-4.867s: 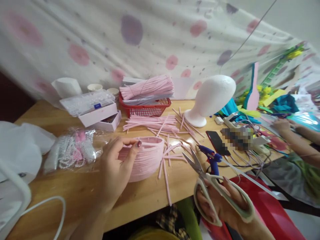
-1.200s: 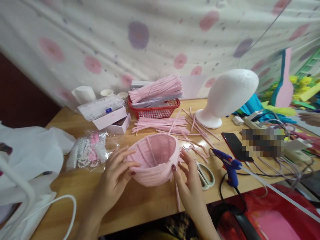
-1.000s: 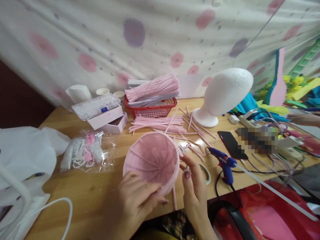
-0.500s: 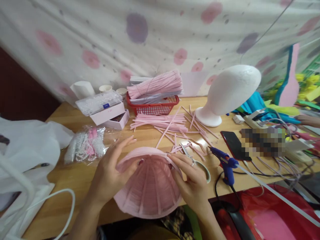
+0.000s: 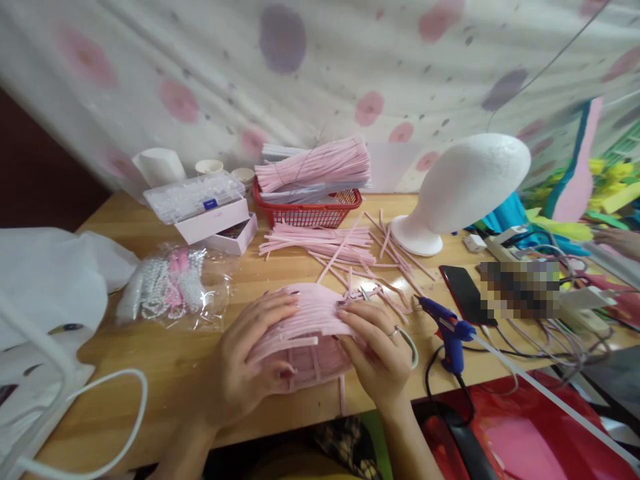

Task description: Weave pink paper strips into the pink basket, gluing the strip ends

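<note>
Between my hands is a pink hat-like dome point(image 5: 313, 311) built from fuzzy pipe-cleaner strips, tilted so its outside faces up and part of its ribbed inside shows below the rim. My left hand point(image 5: 250, 357) grips its left side, fingers on top and thumb inside. On the right edge, my right hand point(image 5: 380, 350) holds the rim between fingers and thumb. A strip end sticks out along the near rim. Scissors point(image 5: 411, 345) lie partly hidden behind my right hand. Just beyond the dome are loose pink pipe cleaners point(image 5: 320, 243).
A blue glue gun point(image 5: 450, 327) with a long glue stick lies at right, near a phone point(image 5: 467, 293) and cables. Behind stand a white foam head point(image 5: 470, 187) and a red basket point(image 5: 310, 215). Bagged beads point(image 5: 173, 283) lie left. Another person's hand point(image 5: 620, 241) shows far right.
The dome has tipped over, so its outside now faces up where its open inside showed before. My left hand's fingers have moved onto its top.
</note>
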`<state>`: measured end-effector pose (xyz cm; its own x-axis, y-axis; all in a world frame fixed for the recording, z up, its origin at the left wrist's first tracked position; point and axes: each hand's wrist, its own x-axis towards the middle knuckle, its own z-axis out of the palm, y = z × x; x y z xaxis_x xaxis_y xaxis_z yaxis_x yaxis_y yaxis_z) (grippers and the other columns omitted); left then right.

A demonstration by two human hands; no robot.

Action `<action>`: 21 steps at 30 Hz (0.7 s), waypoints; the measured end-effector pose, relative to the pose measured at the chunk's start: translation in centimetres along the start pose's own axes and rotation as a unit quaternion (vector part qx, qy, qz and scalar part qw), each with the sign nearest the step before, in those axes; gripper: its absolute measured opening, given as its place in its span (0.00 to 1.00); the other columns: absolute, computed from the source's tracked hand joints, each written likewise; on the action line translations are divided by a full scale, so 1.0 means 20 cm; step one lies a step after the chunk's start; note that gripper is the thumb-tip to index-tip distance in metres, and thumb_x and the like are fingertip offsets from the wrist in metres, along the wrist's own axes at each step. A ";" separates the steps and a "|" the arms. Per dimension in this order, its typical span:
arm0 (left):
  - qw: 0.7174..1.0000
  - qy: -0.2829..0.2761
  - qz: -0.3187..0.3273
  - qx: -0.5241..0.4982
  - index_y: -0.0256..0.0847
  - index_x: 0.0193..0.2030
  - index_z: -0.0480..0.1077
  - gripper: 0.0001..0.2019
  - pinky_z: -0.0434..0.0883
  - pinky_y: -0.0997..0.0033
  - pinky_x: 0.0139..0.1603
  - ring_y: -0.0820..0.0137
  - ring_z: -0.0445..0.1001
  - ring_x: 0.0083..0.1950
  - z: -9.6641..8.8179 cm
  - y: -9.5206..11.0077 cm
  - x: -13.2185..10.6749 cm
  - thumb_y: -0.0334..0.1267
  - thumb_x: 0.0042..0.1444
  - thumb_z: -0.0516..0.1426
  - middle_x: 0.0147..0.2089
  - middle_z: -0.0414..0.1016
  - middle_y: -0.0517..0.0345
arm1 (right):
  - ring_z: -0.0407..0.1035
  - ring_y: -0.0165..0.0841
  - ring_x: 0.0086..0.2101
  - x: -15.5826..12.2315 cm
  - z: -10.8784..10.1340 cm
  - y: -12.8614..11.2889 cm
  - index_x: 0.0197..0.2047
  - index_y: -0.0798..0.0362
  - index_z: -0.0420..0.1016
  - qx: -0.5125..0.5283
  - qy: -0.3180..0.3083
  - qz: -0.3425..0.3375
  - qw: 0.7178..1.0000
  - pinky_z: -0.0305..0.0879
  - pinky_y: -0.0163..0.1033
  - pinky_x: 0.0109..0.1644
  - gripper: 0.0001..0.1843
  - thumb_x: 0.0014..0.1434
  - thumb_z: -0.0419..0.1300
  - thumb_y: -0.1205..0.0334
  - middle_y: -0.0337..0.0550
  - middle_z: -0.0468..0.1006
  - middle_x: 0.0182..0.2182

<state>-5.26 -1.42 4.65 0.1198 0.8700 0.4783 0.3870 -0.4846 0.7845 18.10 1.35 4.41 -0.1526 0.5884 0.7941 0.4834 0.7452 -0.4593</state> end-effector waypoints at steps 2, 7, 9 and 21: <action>1.000 -0.009 0.015 0.021 0.52 0.65 0.74 0.25 0.65 0.43 0.76 0.52 0.74 0.70 0.01 0.01 -0.02 0.57 0.65 0.62 0.66 0.78 0.47 | 0.83 0.41 0.46 -0.05 0.00 0.01 0.56 0.42 0.83 -0.001 0.007 0.058 0.998 0.82 0.48 0.50 0.20 0.66 0.63 0.71 0.45 0.88 0.44; 0.996 -0.081 -0.038 -0.015 0.56 0.71 0.70 0.29 0.60 0.33 0.77 0.47 0.61 0.79 -0.06 0.02 -0.03 0.58 0.65 0.60 0.75 0.68 0.45 | 0.84 0.42 0.48 -0.17 0.06 0.04 0.51 0.45 0.84 0.020 0.083 0.206 0.975 0.81 0.51 0.53 0.15 0.71 0.56 0.63 0.47 0.88 0.47; 0.993 -0.070 -0.062 -0.079 0.54 0.66 0.76 0.32 0.67 0.35 0.73 0.45 0.63 0.77 -0.09 0.02 -0.01 0.67 0.62 0.58 0.73 0.71 0.44 | 0.83 0.43 0.50 -0.17 0.10 0.06 0.50 0.46 0.84 0.024 0.101 0.226 0.968 0.80 0.53 0.56 0.15 0.72 0.55 0.60 0.48 0.88 0.47; 0.874 0.323 -0.176 -0.319 0.43 0.11 0.56 0.36 0.48 0.72 0.15 0.79 0.46 0.10 -0.01 0.11 0.06 0.58 0.65 0.60 0.07 0.44 0.67 | 0.80 0.46 0.49 -0.11 0.20 0.12 0.46 0.49 0.85 0.079 0.078 0.305 0.946 0.75 0.55 0.58 0.16 0.68 0.60 0.49 0.50 0.87 0.47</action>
<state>-4.48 -1.39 7.03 -0.5243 0.8423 0.1248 -0.3166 -0.3288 0.8897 16.22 3.12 -0.13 0.2483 0.8796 0.4057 0.3035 0.3271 -0.8949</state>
